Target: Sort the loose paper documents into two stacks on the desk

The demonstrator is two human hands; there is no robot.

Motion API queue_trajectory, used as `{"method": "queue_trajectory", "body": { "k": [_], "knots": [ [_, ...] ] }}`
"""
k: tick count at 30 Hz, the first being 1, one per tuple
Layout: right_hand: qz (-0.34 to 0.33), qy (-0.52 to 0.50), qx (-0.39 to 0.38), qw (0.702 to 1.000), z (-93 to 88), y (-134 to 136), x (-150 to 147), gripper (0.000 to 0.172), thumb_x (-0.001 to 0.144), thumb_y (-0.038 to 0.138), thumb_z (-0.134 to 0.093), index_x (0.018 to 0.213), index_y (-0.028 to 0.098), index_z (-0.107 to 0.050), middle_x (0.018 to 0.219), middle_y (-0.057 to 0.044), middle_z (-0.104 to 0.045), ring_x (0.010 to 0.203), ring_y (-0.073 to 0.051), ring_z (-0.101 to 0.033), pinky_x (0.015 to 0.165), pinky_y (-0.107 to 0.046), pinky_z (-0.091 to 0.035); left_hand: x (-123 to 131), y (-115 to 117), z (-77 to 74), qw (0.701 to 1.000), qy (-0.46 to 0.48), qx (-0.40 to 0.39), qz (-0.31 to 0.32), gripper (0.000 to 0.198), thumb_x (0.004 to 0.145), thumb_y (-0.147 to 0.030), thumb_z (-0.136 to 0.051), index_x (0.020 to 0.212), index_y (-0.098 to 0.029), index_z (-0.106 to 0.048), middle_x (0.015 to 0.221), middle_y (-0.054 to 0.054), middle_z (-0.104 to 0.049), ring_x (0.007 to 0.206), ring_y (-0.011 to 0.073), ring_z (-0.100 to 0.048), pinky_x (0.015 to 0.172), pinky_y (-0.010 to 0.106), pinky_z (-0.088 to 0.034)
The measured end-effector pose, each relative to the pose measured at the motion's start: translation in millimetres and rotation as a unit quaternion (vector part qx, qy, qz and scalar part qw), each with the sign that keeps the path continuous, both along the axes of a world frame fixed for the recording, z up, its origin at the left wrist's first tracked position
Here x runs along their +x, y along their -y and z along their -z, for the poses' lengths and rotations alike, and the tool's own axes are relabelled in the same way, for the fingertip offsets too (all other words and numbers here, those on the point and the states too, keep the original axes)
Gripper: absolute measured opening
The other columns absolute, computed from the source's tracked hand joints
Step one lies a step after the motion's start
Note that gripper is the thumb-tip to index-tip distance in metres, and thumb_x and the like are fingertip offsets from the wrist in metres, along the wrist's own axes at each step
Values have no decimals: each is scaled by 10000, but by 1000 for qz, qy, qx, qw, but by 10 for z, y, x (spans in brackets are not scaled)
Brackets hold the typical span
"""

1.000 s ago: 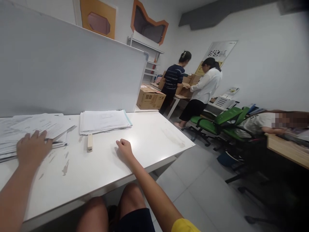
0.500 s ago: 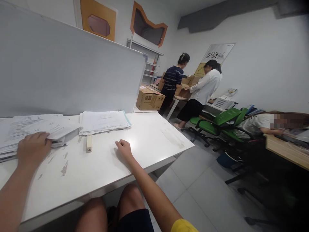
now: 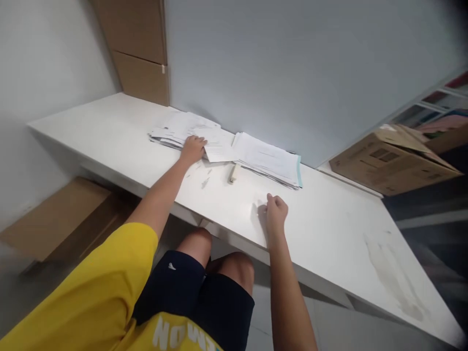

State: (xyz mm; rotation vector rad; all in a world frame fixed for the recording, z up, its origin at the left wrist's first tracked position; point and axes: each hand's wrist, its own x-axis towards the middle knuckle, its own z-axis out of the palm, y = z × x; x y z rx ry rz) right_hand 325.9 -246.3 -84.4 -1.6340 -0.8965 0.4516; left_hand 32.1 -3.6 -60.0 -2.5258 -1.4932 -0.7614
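My left hand (image 3: 192, 148) rests on a spread pile of printed papers (image 3: 175, 129) on the white desk (image 3: 109, 141), its fingers curled over the edge of a loose sheet (image 3: 219, 152). My right hand (image 3: 276, 212) lies on the bare desk surface with the fingers loosely curled and nothing in them. Between the hands lies a small cream stapler (image 3: 233, 173). Just behind the stapler sits a second, neater stack of papers (image 3: 268, 158) with a light blue edge.
A grey partition panel (image 3: 292, 63) stands along the back of the desk. An open cardboard box (image 3: 391, 158) sits at the right beyond the desk, brown cartons (image 3: 137, 48) stand at the far corner, and flat cardboard (image 3: 58, 214) lies on the floor at left.
The view has swung left and down from the room and its people to the desk. My left hand's fingers curled onto the sheet on the left pile. The right hand stays in place.
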Motion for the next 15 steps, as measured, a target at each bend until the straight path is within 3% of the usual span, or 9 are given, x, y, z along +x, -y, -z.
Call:
{"method": "queue_trajectory", "body": {
  "k": [5,10,13,15],
  "knots": [
    [3,-25,-9,1000,-25,64,-6,416,809,366,-602,536,239,-315,460,86,-312,484,-97,-350,520,-259,-325,33,74,18,999,31,-4,26,380,891,-91,-468,1186,-146,-703,1256,117,-699,1142,295,-565,982,459,-398],
    [5,-25,-12,1000,-16,43,-4,414,825,372,-596,548,238,-318,476,89,-301,489,-98,-356,532,-257,-328,41,55,-7,999,36,-6,5,319,903,-69,-468,1129,-119,-688,1164,139,-715,1113,276,-587,947,414,-404],
    [3,-10,-4,1000,24,-14,13,419,834,403,-585,548,241,-326,482,84,-310,513,-105,-353,546,-263,-316,2,55,-61,997,67,4,-29,284,978,-156,-408,1044,-100,-678,1094,159,-714,1082,257,-605,953,402,-405],
    [8,-4,10,1000,55,-77,9,428,831,414,-576,539,243,-316,486,82,-303,528,-106,-331,549,-267,-294,-68,117,-148,991,121,0,-63,378,1031,-286,-351,971,-90,-669,1011,139,-718,1042,228,-619,974,384,-412]
  ]
}}
